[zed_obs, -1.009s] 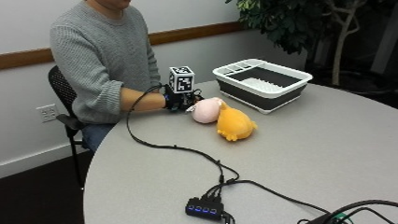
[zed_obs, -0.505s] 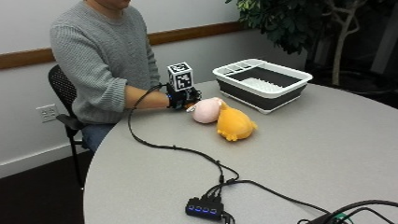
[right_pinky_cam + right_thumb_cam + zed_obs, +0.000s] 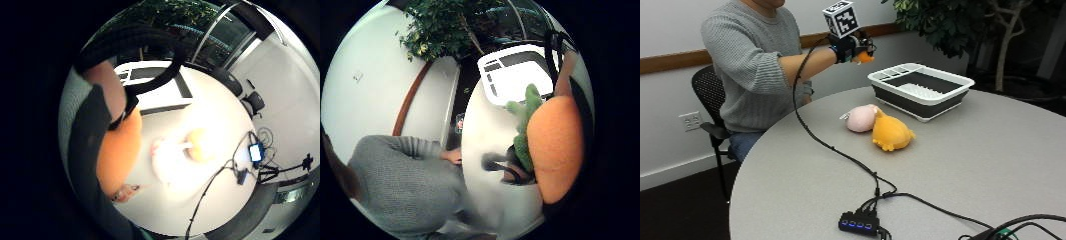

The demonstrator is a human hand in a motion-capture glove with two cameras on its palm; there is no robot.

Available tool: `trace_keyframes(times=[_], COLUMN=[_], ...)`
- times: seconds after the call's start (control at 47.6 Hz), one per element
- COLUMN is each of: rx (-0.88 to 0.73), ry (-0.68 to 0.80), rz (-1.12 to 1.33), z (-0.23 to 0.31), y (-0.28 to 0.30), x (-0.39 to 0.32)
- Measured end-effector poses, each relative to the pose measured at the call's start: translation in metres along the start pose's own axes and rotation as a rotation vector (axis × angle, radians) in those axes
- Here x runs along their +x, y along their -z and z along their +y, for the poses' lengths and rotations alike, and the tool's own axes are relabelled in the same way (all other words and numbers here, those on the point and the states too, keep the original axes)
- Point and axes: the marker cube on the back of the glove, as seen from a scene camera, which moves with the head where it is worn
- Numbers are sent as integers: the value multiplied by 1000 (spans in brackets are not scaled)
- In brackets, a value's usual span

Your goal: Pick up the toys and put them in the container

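My gloved right hand [image 3: 848,46] is raised well above the table, left of the container, and grips an orange carrot toy [image 3: 864,56]. The thumb side palm view shows the carrot toy [image 3: 555,145] with green leaves [image 3: 525,125] close against the palm. The white and dark dish-rack container [image 3: 922,102] stands at the table's far side; its rim [image 3: 517,70] shows beyond the carrot. A pink plush toy [image 3: 859,119] and a yellow plush toy [image 3: 890,133] lie touching on the table in front of the container. Both the pink plush toy [image 3: 167,161] and the yellow one [image 3: 200,145] lie below the hand.
A black cable [image 3: 833,147] runs from the glove across the table to a small hub [image 3: 858,221] near the front edge. A potted plant [image 3: 953,25] stands behind the container. The person sits on a chair [image 3: 710,100] at the table's left.
The hand was low on the table beside the pink toy. It has risen high above the table, carrying the orange carrot toy. The pink and yellow toys have not moved.
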Motion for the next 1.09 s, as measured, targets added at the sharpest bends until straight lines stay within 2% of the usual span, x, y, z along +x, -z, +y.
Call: trace_keyframes(times=[0.273, 0.441, 0.547, 0.715, 1.093], rx=[-209, -250, -277, -477, -429], ry=[-122, -205, -230, -245, -221], rz=[72, 55, 54, 3, -37], z=[-127, -159, -163, -145, -106], y=[-95, -115, -121, -134, -127], x=[10, 33, 34, 35, 41])
